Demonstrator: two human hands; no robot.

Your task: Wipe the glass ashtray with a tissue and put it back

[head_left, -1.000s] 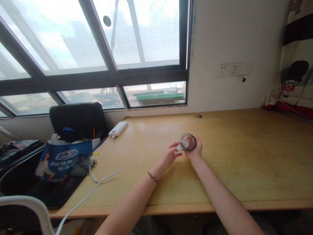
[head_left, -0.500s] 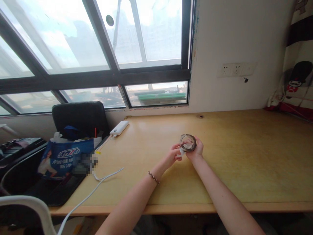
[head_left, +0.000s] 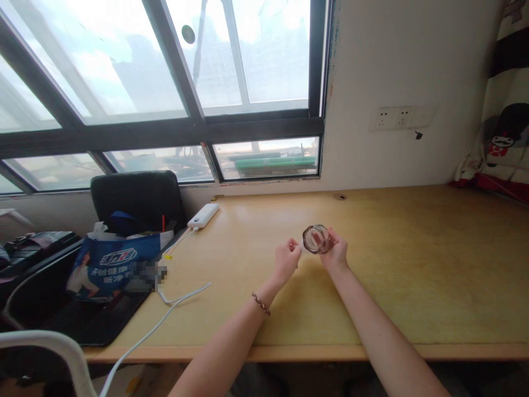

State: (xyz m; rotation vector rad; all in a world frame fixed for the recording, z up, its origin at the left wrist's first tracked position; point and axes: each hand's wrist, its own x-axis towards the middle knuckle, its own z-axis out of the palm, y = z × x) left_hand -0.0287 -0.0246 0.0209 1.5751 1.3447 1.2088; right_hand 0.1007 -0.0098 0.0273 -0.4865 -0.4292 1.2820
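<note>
My right hand is closed round a clear, brownish faceted glass, gripping it from the right side. The glass is held above the table and tilted, its round end facing me. Just left of it is my left hand, fingers curled shut, with a braided bracelet on the wrist. A small bit of white, which looks like tissue, shows at the left fingertips; most of it is hidden in the hand. A narrow gap separates the left hand from the glass.
Both forearms reach over a wooden table. A white power bank with a cable lies at its back left. Another white cable crosses the left edge. Beside the table, a blue bag sits on a black chair.
My left hand has drawn left and away from the glass, its fingers curling in round the white piece. The glass has turned in my right hand and tilts differently.
</note>
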